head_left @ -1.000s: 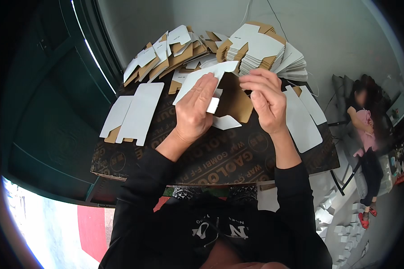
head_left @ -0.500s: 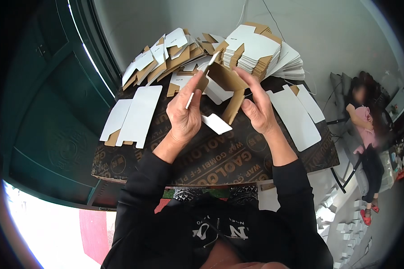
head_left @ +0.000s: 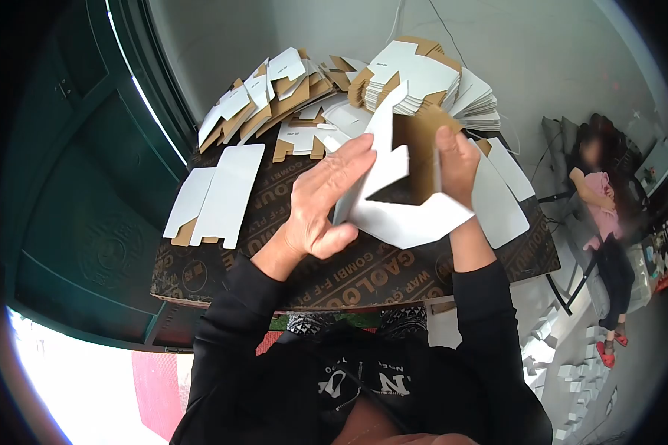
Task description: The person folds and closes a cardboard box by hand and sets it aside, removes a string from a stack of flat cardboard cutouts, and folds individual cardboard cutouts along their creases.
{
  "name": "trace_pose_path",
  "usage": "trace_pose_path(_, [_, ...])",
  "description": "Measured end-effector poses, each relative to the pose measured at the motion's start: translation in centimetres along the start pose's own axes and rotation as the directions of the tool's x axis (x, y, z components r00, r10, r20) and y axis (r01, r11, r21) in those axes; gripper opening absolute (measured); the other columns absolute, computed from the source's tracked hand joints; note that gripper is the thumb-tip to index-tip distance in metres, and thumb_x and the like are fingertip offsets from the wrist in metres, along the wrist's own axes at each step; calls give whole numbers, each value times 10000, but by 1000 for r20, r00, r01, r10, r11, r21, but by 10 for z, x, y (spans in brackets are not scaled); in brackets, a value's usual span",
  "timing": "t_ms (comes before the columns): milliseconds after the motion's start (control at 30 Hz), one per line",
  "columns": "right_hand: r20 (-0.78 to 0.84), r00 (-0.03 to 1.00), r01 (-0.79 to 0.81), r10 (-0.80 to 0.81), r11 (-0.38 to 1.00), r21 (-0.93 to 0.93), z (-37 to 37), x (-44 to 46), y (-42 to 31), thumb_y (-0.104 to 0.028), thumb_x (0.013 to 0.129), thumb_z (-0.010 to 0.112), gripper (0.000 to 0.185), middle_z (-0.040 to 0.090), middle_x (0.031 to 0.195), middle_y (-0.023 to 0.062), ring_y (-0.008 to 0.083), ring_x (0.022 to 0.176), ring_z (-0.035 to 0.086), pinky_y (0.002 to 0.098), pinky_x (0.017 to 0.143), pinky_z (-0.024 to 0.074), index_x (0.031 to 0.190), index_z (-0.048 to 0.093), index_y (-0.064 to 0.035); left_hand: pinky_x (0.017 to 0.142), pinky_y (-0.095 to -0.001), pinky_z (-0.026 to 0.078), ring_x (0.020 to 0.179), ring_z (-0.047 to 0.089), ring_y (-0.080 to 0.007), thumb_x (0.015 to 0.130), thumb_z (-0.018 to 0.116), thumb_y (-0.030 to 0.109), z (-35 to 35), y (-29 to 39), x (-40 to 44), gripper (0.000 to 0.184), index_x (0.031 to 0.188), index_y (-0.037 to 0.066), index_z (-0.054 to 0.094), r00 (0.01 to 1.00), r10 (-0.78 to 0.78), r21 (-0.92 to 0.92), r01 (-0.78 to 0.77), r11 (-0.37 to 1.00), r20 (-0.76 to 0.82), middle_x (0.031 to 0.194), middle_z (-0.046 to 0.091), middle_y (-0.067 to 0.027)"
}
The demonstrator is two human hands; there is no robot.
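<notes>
While small white boxes [head_left: 577, 382] lie on the floor [head_left: 642, 386] at near right, the dark printed surface [head_left: 349, 282] takes up the middle. Over it: part-folded carton [head_left: 382, 185], white outside, brown inside, between both hands, opening toward camera, near flap [head_left: 423, 220] angled out. Left hand [head_left: 323, 196] on carton's left side: grip spread, fingers straight against the panel, thumb out near the lower-left corner. Right hand [head_left: 459, 163] at carton's right side: thumb up along the wall edge, fingers hidden, can't tell if that grip pinches. Flat left blank [head_left: 226, 193] on surface, well apart from hands; right blank [head_left: 499, 200] partly behind right hand. Seated person [head_left: 601, 204] off to the right. Far side: overlapping pile [head_left: 274, 89] left, tidier stack [head_left: 408, 74] right, pale wall [head_left: 326, 30] behind.
</notes>
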State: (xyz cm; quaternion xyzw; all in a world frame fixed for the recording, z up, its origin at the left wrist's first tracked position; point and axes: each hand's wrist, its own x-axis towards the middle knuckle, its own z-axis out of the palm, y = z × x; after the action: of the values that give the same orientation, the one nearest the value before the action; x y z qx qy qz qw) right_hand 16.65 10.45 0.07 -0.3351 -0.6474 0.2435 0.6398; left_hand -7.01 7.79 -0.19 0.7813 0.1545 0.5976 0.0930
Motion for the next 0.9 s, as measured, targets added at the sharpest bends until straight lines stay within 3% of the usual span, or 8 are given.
trace_pose_path(67, [78,978,-198,194,979,53,-20,5,-2,-299,1001,563,357,649,897,78,144,751,554,230,691,427,1016,703,29,968,-318,487,1118,637,-233,1007,431,140,2,0,2,368,1279,-46,596,980,190,-99,-183,978,61,1299,629,-170])
trace_pose_path(167, [257,955,-201,146,958,205,-24,4,-13,-291,982,589,331,666,987,90,158,849,575,241,752,442,1003,719,12,1026,-349,454,1184,598,-256,1009,421,214,-2,2,3,422,1268,-69,596,994,87,-69,-92,993,-64,1304,620,-186])
trace_pose_path(267, [430,901,-225,55,907,355,-20,6,-26,-284,963,615,305,683,1076,102,172,947,596,252,813,458,989,735,-5,1056,-414,435,1186,597,-309,1019,355,390,-11,0,12,593,1268,-100,578,968,-232,-88,225,970,-91,1283,617,-234])
trace_pose_path(400, [497,825,154,-270,953,262,6,8,-47,-239,890,676,226,662,1235,90,210,1179,534,307,993,431,987,763,-55,963,-318,487,1058,648,-238,955,529,292,-21,-8,20,464,1239,-66,610,835,-373,-561,548,621,404,1171,682,-167])
trace_pose_path(567, [520,770,364,-370,924,119,15,23,-56,-279,903,664,184,647,1255,143,245,1322,427,382,1109,329,883,783,-140,878,-299,500,939,652,-266,898,530,252,-31,16,63,449,1196,-72,622,593,-242,-239,616,750,768,1102,687,-183])
trace_pose_path(733, [602,716,384,-355,919,86,20,46,-65,-137,858,696,140,667,1243,72,214,1212,530,347,1072,408,964,787,-149,793,-267,488,863,633,-182,838,549,138,-19,36,76,415,1207,-39,617,487,-502,-103,783,613,715,1019,686,-144])
trace_pose_path(800, [518,840,72,-159,980,184,9,45,-64,-155,935,622,168,687,1201,91,215,1072,623,335,985,481,998,771,-110,788,-269,487,863,628,-184,837,545,126,-18,36,68,416,1211,-44,610,517,-539,-162,804,571,664,1028,683,-149])
trace_pose_path(900, [251,941,162,-228,953,257,-25,52,-62,-213,1011,511,297,698,1144,149,227,946,671,324,895,526,1087,711,-7,772,-274,486,864,612,-188,833,533,90,-20,34,54,420,1222,-58,587,579,-665,-361,815,453,473,1056,676,-163])
